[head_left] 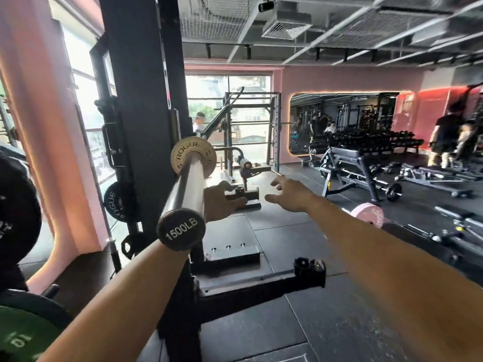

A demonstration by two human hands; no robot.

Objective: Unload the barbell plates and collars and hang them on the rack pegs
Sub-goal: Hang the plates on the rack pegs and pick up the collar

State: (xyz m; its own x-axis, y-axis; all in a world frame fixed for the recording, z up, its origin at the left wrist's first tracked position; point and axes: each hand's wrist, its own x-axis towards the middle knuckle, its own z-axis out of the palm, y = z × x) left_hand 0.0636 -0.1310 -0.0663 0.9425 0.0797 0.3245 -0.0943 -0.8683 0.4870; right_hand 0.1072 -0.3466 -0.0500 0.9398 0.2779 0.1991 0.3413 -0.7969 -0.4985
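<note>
Steel barbell sleeve [184, 188] runs from centre frame toward 12 o'clock, its black end cap [181, 229] stamped 1500LB nearest the camera. One small tan plate [193, 156] marked ROGUE sits far down the sleeve, close against the black rack upright [142, 100]. Left hand [222, 202] lies just beyond the sleeve on its 3 o'clock side, partly hidden by the steel; the fingers look loosely bent and not touching the sleeve, but whether they hold anything cannot be told. Right hand [288, 193] reaches forward at 1 o'clock of the end cap, fingers spread and apart, gripping nothing, clear of the bar. Black ROGUE plate [117, 202] hangs low on the rack at 9 o'clock of the end cap. Green plate [24, 333] sits at 7 o'clock in the frame corner, with a large black plate [15, 212] above it at 9 o'clock. Black collar [309, 267] rests on the rack's floor foot at 5 o'clock. Pink plate [367, 215] on a second bar lies on the floor at 3 o'clock. Benches [347, 158] and people blurred at far 2 o'clock.
</note>
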